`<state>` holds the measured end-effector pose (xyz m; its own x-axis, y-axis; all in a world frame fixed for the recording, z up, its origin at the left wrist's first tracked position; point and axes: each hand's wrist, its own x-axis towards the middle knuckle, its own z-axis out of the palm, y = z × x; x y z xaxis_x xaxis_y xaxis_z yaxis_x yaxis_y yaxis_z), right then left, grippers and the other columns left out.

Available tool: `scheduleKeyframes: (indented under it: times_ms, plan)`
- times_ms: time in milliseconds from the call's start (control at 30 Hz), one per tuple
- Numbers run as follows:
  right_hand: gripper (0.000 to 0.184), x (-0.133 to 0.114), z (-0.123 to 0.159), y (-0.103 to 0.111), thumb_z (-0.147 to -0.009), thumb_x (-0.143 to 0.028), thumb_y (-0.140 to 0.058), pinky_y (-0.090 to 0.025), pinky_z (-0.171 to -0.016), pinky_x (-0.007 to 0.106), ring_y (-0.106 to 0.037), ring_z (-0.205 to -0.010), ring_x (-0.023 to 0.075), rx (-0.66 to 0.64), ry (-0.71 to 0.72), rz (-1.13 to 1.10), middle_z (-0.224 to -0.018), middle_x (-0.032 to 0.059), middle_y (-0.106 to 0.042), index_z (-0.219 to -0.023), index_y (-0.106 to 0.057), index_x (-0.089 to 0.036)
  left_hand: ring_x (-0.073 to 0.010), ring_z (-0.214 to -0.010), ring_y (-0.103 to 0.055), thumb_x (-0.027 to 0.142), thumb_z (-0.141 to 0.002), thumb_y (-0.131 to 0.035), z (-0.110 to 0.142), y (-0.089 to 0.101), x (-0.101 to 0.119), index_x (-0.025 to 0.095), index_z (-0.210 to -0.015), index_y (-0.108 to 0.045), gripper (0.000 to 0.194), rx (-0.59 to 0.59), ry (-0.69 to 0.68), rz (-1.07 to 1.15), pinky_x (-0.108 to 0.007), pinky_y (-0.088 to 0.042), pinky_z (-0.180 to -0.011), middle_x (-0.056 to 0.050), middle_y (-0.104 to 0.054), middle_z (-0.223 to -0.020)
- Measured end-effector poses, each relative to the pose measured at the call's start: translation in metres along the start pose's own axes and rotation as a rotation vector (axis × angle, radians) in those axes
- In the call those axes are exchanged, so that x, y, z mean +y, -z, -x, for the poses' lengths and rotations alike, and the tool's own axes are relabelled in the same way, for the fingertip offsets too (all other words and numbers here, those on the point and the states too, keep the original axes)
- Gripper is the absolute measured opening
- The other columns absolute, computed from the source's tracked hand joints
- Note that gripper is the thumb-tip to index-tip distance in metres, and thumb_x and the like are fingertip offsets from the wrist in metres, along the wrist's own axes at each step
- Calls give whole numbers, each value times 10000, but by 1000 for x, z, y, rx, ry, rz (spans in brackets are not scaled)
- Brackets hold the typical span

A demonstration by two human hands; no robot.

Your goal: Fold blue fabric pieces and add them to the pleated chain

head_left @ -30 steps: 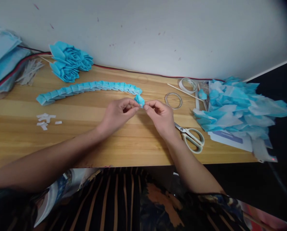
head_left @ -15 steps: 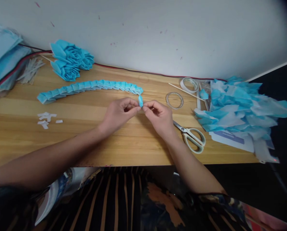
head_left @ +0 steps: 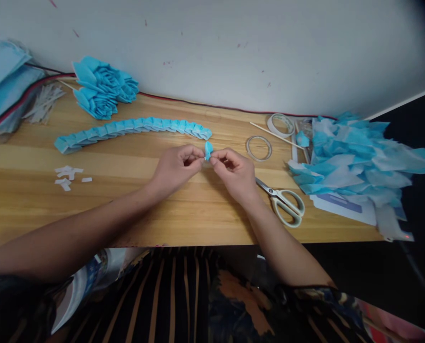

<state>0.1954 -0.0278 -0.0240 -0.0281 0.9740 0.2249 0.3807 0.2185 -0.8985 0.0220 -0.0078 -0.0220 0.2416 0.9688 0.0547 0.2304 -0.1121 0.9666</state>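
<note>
Between my two hands is a small folded blue petal, pinched at its lower end. My left hand grips it from the left with thumb and forefinger. From the right, my right hand pinches the same piece, its fingers curled. Just beyond the fingertips, a curved row of overlapping folded blue petals lies on the table. The held petal's top is close to the right end of that row. Scissors with pale handles lie beside my right wrist.
Blue fabric roses lie at the back left, near white strips. Small white scraps are at left. Tape rolls and a thin stick lie at right, before a heap of blue petals. A wall closes the back.
The held petal has turned in my fingertips, so it now looks wider and shorter. Both hands stay almost in place, and the things on the table have not moved.
</note>
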Motion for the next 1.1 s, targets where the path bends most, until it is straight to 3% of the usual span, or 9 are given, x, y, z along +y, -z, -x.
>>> scheduleKeyframes:
  times_ms: [333, 900, 1100]
  plan:
    - [111, -1, -1, 2, -848, -296, -658, -433, -633, 282, -541, -657, 126, 0, 5, -10, -758, -10, -681, -781, -709, -224, -109, -576, -433, 330, -801, -659, 1, 0, 0, 194, -799, -668, 137, -21, 12, 4, -241, -317, -552, 27, -552, -627]
    - [118, 3, -1, 1, -815, -326, -682, -428, -617, 281, -525, -638, 127, 5, -45, -67, -729, -16, -688, -791, -739, -226, -109, -616, -490, 234, -818, -634, 0, 1, 1, 186, -784, -693, 83, 4, 24, -12, -235, -372, -588, 25, -619, -677]
    - [133, 3, -4, 5, -791, -356, -708, -464, -651, 280, -539, -668, 127, 35, -132, -190, -742, -17, -676, -767, -724, -226, -98, -515, -390, 282, -907, -579, 0, 3, 7, 194, -692, -630, 238, -3, 56, 129, -245, -330, -520, 46, -461, -537]
